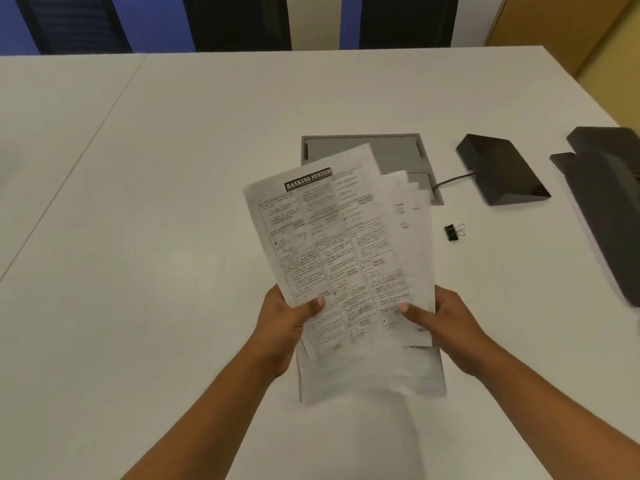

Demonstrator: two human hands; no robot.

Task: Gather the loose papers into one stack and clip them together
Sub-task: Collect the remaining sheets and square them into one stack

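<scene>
Both hands hold a loose, fanned sheaf of white printed papers (346, 265) up above the white table (156, 202). The left hand (287, 327) grips the lower left edge, its thumb pressed on the top sheet and its fingers (273, 296) curled behind. The right hand (440, 323) clasps the lower right edge the same way, thumb on the front and the rest tucked out of sight behind the paper. The top sheet is a grid of boxed text under a black banner heading, tilted to the left; behind it several plainer sheets stick out in steps at the upper right and along the bottom, so the edges are not squared up.

A small black binder clip with wire handles (453, 232) lies on the table just right of the papers, apart from them. Beyond the sheaf a grey rectangular cable hatch (398, 147) is set into the tabletop, partly covered by the sheets. A dark cable runs from it to a black wedge-shaped device (502, 169). Further right, at the table's edge, sits a dark grey, blurred object (602, 188) I cannot identify.
</scene>
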